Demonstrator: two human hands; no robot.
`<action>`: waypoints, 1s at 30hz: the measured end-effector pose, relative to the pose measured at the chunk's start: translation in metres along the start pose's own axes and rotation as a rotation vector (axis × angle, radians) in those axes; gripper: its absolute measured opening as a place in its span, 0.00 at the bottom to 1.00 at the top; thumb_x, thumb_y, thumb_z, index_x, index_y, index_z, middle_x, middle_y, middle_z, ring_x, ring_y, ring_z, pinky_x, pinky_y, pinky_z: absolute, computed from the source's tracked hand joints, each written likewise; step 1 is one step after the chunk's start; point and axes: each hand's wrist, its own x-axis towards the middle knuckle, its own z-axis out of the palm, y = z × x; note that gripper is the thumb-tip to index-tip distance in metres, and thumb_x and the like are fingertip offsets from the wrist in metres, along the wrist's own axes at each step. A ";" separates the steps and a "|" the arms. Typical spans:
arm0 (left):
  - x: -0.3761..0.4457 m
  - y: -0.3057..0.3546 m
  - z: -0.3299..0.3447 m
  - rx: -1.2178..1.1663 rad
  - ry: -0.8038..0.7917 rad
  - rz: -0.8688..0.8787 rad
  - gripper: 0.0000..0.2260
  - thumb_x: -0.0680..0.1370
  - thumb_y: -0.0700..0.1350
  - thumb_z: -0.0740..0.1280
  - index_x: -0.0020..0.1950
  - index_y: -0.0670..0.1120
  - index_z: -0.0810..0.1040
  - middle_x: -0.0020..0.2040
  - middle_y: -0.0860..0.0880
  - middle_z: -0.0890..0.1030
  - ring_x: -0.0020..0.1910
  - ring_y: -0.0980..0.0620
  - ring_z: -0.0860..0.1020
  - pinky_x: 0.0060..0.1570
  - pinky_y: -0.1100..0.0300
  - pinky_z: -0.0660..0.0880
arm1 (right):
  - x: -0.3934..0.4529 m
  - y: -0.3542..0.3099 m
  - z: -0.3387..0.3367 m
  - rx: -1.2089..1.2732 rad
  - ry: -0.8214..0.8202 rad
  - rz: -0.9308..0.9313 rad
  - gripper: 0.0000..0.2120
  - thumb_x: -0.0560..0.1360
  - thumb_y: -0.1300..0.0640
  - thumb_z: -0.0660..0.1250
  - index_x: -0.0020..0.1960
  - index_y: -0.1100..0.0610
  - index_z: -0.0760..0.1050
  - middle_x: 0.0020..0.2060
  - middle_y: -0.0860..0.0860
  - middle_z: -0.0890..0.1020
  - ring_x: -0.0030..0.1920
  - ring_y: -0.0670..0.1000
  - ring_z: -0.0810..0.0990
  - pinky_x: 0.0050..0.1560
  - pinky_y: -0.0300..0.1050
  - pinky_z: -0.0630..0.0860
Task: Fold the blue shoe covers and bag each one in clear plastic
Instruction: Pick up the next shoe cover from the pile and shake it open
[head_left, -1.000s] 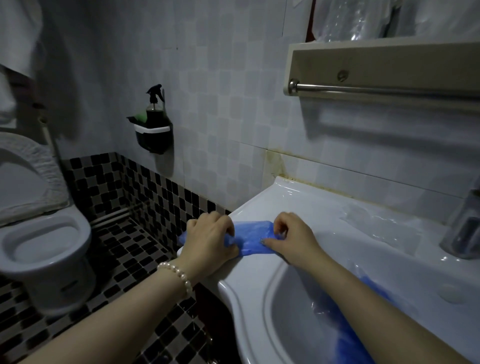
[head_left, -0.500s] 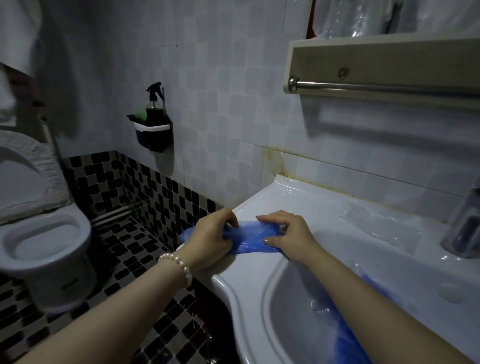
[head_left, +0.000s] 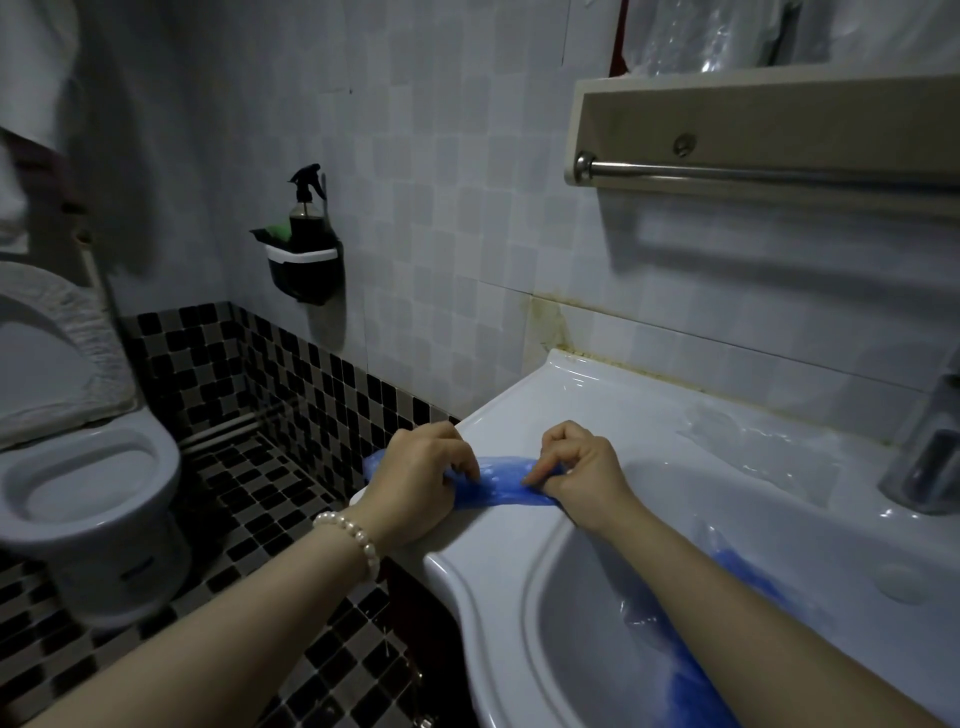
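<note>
While the white sink (head_left: 597, 415) fills the right side, a toilet (head_left: 88, 483) sits off left. More blue covers (head_left: 696, 670) lie in the basin. On the sink's flat rim lies the blue shoe cover (head_left: 501, 480), stretched between both hands: left hand (head_left: 421, 483) curled over one end, right hand (head_left: 576, 470) pinching the other, a pearl bracelet (head_left: 353, 540) on the left wrist.

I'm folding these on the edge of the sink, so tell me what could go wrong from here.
1. The blue shoe cover, pinched by the left hand and right hand, lies at the sink rim; part overhangs the corner and could slip toward the floor.
2. More blue covers sit in the basin, where they might pick up damp.
</note>
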 end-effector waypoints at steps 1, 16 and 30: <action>0.000 0.001 0.000 -0.014 -0.001 -0.009 0.15 0.64 0.26 0.66 0.36 0.45 0.85 0.39 0.51 0.77 0.39 0.49 0.77 0.41 0.53 0.74 | 0.000 0.001 0.000 -0.003 0.001 0.010 0.08 0.65 0.77 0.69 0.36 0.67 0.82 0.38 0.48 0.72 0.39 0.46 0.73 0.37 0.29 0.73; -0.005 -0.003 -0.011 0.170 -0.079 0.171 0.12 0.68 0.45 0.62 0.37 0.51 0.86 0.34 0.53 0.79 0.29 0.52 0.76 0.29 0.61 0.75 | -0.003 0.009 -0.036 -0.421 -0.218 -0.017 0.06 0.74 0.52 0.69 0.48 0.44 0.83 0.47 0.32 0.67 0.54 0.40 0.61 0.63 0.41 0.60; 0.016 0.032 -0.030 -0.080 -0.374 0.134 0.11 0.77 0.43 0.67 0.59 0.49 0.80 0.61 0.55 0.79 0.61 0.62 0.74 0.61 0.75 0.65 | 0.042 0.004 -0.026 -0.499 -0.276 0.155 0.16 0.70 0.55 0.72 0.29 0.37 0.78 0.61 0.39 0.71 0.61 0.49 0.64 0.57 0.42 0.60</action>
